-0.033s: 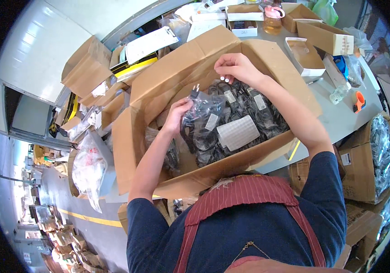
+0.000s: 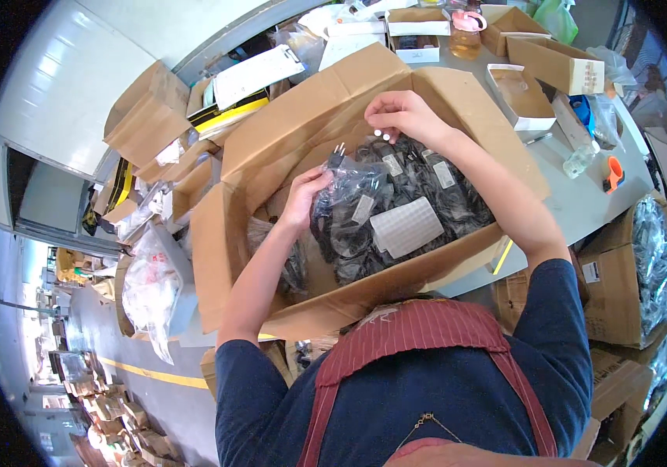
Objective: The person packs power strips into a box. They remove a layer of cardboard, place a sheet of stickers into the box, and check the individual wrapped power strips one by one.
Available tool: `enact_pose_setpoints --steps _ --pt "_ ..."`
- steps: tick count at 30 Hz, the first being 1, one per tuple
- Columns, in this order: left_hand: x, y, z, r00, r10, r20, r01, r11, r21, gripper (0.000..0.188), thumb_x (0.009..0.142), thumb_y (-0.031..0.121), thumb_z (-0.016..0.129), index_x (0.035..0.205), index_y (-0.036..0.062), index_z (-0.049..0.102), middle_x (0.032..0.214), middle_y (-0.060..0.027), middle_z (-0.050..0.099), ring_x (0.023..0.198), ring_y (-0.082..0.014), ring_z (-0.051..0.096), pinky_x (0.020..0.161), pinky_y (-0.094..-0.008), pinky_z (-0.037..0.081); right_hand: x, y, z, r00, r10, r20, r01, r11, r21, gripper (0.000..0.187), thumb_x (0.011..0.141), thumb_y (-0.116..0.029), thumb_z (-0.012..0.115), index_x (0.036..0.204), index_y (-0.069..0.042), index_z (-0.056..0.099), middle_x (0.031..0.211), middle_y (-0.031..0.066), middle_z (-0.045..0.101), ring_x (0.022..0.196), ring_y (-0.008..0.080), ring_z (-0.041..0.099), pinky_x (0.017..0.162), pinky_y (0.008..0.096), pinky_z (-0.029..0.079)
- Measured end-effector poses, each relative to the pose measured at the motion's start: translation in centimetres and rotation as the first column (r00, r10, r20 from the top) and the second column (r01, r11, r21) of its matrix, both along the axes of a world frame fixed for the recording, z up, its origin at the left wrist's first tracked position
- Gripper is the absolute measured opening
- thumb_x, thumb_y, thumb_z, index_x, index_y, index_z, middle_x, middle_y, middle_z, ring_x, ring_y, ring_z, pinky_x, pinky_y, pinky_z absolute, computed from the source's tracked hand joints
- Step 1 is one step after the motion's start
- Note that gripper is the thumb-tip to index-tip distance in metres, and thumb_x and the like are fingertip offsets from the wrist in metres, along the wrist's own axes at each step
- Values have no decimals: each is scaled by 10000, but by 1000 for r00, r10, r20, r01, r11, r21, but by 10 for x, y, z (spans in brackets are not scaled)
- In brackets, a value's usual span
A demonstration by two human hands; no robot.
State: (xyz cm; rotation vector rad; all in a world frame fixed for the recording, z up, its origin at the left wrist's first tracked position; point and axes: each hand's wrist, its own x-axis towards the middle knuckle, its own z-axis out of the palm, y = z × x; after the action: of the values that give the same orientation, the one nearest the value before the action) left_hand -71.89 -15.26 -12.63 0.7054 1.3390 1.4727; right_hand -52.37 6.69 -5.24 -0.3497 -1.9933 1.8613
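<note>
Inside a large open cardboard box (image 2: pixel 318 92), my left hand (image 2: pixel 306 194) is closed on a power cord in a clear plastic bag, its black plug (image 2: pixel 336 158) with metal prongs sticking up past the fingers. Above the far part of the box, my right hand (image 2: pixel 405 114) has its fingers curled together. Two small white round spots show at its fingertips; whether it holds anything is hidden. Below both hands lie several bagged black cords (image 2: pixel 357 233) with white labels. A pale checked sheet or pad (image 2: pixel 406 227) rests on them.
The box stands on a grey table (image 2: pixel 575 204). To its right are an open small carton (image 2: pixel 522 93), a clear bottle (image 2: pixel 581 159) and an orange tape-dispenser-like thing (image 2: pixel 614 174). A clipboard (image 2: pixel 259 76) lies behind left. Cartons of silver-wrapped goods (image 2: pixel 652 257) stand at right.
The plug in my left hand has tilted slightly to the right. My right hand has shifted a touch to the left, its fingers still curled.
</note>
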Motion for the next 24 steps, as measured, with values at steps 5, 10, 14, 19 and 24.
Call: enact_pose_setpoints --steps 5,10,14,19,24 --pt "35 -6 22 918 24 -395 -30 1000 -9 184 950 165 649 937 -6 715 784 -11 651 667 -66 553 605 -227 423 4 -6 3 998 57 -25 -57 998 -14 186 890 -107 661 1050 -16 635 856 30 658 721 75 607 596 219 500" --pt "48 -8 22 810 63 -583 -75 997 4 187 967 149 630 936 -17 709 758 -9 659 685 -60 562 618 -214 432 -1 -31 -4 989 129 -76 -118 983 143 231 859 -57 679 1069 -14 595 875 52 682 736 88 632 589 243 535" --pt "41 -4 11 872 109 -478 -82 994 77 176 971 137 615 949 -10 709 775 -22 681 692 -75 588 628 -222 451 -10 -49 -14 987 131 -92 -106 966 236 194 852 -26 668 1027 -20 584 843 67 679 705 109 645 571 250 539" --pt "50 -6 21 873 74 -482 -57 997 50 178 967 151 617 935 -1 703 782 -32 686 684 -80 601 624 -229 470 -15 -55 -19 996 -52 -67 74 925 372 155 848 -33 662 971 -28 567 817 93 667 709 176 672 599 304 548" --pt "59 -3 23 915 107 -388 -97 994 45 146 922 99 643 870 -23 705 729 -41 690 655 -75 597 615 -248 470 -16 -63 -21 989 -84 -122 137 824 549 185 868 -2 661 1005 -30 540 849 60 632 748 130 635 627 284 538"
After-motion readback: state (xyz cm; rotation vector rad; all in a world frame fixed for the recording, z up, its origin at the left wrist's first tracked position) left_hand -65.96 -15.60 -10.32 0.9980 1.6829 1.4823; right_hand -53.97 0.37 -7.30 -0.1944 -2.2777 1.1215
